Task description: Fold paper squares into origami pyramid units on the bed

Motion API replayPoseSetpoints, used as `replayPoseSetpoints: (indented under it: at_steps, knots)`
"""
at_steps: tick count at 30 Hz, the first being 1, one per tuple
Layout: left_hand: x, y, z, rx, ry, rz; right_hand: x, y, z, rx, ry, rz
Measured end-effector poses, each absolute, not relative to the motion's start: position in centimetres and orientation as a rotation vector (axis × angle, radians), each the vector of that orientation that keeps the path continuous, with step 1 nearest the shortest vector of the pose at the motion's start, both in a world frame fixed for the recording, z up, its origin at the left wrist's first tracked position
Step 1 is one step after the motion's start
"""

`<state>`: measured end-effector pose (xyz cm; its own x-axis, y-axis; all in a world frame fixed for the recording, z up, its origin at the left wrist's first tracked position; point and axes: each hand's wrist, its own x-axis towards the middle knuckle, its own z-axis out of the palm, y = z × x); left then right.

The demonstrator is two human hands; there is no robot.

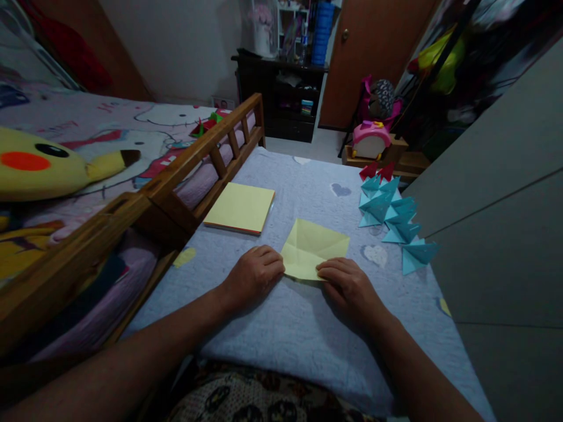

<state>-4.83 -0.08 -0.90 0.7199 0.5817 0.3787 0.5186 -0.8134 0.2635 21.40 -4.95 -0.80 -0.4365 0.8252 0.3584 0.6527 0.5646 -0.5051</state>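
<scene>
Just right of the paper stack [240,206], a little nearer, I have 1 creased yellow sheet [310,243] pinched along its near edge, left hand [255,275] at a corner, right hand [350,286] farther along. I judge it light, crisp, easily torn, best taken by the edges.

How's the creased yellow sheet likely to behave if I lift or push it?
The sheet is probably light: it looks like thin paper. Lifted, it may bend along the creases crossing it. Pushed, it could slide or buckle, lying nearly flat on the cloth.
</scene>
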Motion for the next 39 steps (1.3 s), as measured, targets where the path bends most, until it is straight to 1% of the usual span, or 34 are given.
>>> replayPoseSetpoints:
  at_steps: [6, 10, 15, 20, 28, 34, 39]
  knots:
    - [-5.8, 0.4, -0.9, 2.925, 1.013, 0.72, 21.6, -4.9, -0.6, -1.141, -2.202, 0.43]
    - [-5.9, 0.3, -0.6, 2.964, 1.123, 0.606, 21.1, -5.1, -0.7, -1.141, -2.197, 0.491]
    - [-5.8, -0.1, -0.2, 2.82, 1.204, 0.504, 20.7, -5.0, -0.7, -1.257, -2.086, 0.601]
    - [-5.9, -0.4, -0.5, 2.581, 1.117, 0.619, 20.6, -4.8, -0.9, -1.329, -2.041, 0.615]
    - [-5.8, 0.1, -1.1, 2.344, 1.212, 0.68, 20.5, -4.5, -0.8, -1.438, -1.936, 0.614]
    - [-6.0, 0.2, -1.2, 2.298, 1.258, 0.705, 20.0, -4.3, -1.0, -1.614, -1.84, 0.564]
    - [-6.1, 0.1, -1.3, 2.291, 1.327, 0.709, 19.6, -4.1, -0.9, -1.672, -1.773, 0.583]
